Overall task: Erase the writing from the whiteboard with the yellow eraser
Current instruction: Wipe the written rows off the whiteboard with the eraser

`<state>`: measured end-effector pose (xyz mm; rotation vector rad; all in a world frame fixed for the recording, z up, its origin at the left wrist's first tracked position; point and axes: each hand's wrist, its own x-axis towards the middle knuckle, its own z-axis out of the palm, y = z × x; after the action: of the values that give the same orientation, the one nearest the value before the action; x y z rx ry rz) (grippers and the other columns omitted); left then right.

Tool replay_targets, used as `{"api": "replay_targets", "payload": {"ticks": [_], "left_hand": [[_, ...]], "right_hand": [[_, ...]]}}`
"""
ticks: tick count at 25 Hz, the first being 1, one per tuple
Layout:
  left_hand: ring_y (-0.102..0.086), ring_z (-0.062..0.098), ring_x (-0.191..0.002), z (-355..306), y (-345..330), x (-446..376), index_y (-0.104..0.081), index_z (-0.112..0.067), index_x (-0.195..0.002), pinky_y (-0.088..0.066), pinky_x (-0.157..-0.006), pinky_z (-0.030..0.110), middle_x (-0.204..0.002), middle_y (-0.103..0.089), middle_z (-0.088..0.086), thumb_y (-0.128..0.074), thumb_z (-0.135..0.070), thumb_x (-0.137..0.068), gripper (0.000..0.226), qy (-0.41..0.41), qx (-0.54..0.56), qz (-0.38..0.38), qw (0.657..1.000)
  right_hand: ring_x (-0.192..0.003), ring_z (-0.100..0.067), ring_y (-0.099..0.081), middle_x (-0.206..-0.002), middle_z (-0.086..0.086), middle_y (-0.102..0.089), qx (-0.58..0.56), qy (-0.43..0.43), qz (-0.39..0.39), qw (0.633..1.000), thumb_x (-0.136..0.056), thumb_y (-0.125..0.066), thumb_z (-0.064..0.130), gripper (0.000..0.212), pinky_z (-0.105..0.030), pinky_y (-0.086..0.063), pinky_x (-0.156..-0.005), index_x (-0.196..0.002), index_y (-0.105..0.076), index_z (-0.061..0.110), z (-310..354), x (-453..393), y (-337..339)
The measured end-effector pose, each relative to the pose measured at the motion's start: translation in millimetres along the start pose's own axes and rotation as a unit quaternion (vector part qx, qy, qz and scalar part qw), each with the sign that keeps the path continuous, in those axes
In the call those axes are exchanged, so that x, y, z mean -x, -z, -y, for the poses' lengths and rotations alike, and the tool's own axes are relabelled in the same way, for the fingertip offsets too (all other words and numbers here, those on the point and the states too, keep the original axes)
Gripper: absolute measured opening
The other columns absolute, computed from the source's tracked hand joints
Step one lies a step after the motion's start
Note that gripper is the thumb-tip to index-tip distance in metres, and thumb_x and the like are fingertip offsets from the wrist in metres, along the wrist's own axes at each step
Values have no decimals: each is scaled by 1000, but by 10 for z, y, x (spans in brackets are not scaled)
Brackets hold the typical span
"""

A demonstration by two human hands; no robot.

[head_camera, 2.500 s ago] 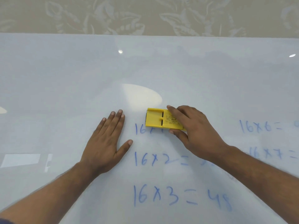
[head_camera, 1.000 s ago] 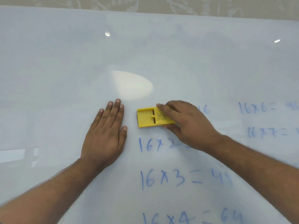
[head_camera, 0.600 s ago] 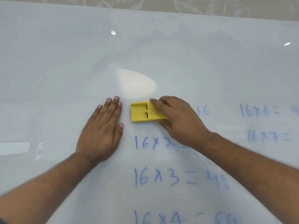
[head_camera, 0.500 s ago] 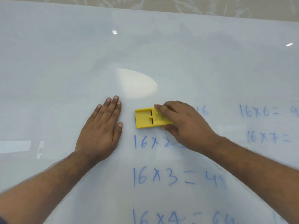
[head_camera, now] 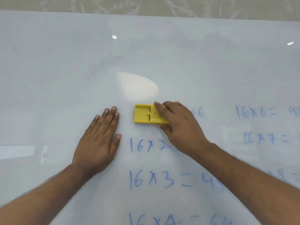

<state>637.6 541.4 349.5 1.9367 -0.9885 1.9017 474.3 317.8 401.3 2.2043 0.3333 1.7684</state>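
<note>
The whiteboard (head_camera: 68, 65) fills the view and carries blue writing (head_camera: 151, 180) in rows of sums. The yellow eraser (head_camera: 142, 113) lies flat on the board above the "16 x 2" row. My right hand (head_camera: 180, 125) grips the eraser's right half, fingers over its top edge and thumb under its lower edge. Right of that hand a blue "16" shows. My left hand (head_camera: 99, 140) lies flat on the board with straight fingers, just left of the eraser and apart from it.
More blue sums (head_camera: 256, 112) run down the right side of the board. A patterned beige wall (head_camera: 146, 5) shows above the board's top edge. Light glare (head_camera: 138, 86) sits on the board above the eraser.
The eraser has slid back and forth over the top row under my right hand; the "16 x 1" start of that row is gone. My left hand stayed flat.
</note>
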Motion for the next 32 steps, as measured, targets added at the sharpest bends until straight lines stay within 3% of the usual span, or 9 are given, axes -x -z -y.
{"api": "replay_targets", "payload": {"ticks": [5, 8, 12, 16, 19, 23, 27, 32], "left_hand": [[-8, 15, -157, -5, -9, 24, -17, -10, -160, -10, -127, 38, -170, -13, 3, -22, -39, -104, 62, 9, 2, 0, 1000], [-9, 15, -157, -14, 1, 44, -18, -9, -159, -9, -127, 37, -169, -14, 3, -22, -38, -104, 63, 14, 2, 1, 1000], [-8, 15, -157, -35, 10, 50, -18, -9, -159, -11, -127, 38, -169, -13, 2, -22, -39, -104, 63, 24, 8, 7, 1000], [-7, 14, -157, -39, 10, 71, -16, -8, -159, -10, -127, 38, -170, -12, 2, -22, -40, -104, 64, 32, 8, 9, 999], [-7, 15, -157, -43, 12, 80, -16, -8, -159, -11, -127, 38, -170, -11, 2, -21, -40, -104, 64, 35, 10, 11, 999], [-7, 15, -157, -36, 7, 96, -16, -8, -159, -9, -127, 37, -170, -11, 3, -21, -40, -104, 64, 39, 3, 6, 999], [-7, 15, -157, -50, 15, 101, -15, -9, -160, -8, -127, 37, -170, -11, 2, -22, -39, -104, 64, 41, -1, 6, 999], [-5, 14, -157, -61, 19, 122, -14, -9, -160, -8, -128, 36, -170, -9, 2, -22, -39, -104, 64, 45, 8, 5, 999]], "right_hand": [[-108, -34, -54, -125, -12, -57, 68, 69, 39, 995, -92, -61, 30, 57, -42, -44, -96, -142, -45, 10, -373, 239, 264], [-110, -34, -55, -127, -11, -58, 87, 11, 14, 996, -89, -66, 27, 60, -40, -44, -94, -143, -45, 12, -606, 126, 404], [-115, -32, -51, -131, -10, -56, 31, -42, -12, 999, -88, -67, 20, 61, -40, -43, -98, -144, -44, 13, -576, 4, 368], [-116, -30, -52, -129, -8, -55, 38, 24, 30, 999, -91, -62, 25, 58, -40, -38, -107, -144, -43, 12, -503, 324, 322], [-115, -32, -54, -128, -9, -57, 67, 44, 41, 996, -92, -57, 30, 57, -43, -44, -102, -143, -44, 12, -654, 490, 449], [-111, -33, -55, -127, -10, -58, 66, -46, -22, 997, -89, -64, 23, 58, -41, -50, -88, -143, -45, 13, -858, 466, 543], [-113, -33, -52, -129, -11, -57, 38, -95, -53, 993, -90, -66, 20, 58, -42, -46, -92, -144, -44, 12, -756, 285, 426], [-104, -33, -58, -123, -10, -60, 68, -10, 1, 998, -87, -69, 26, 61, -43, -48, -87, -142, -46, 12, -651, 435, 387]]}}
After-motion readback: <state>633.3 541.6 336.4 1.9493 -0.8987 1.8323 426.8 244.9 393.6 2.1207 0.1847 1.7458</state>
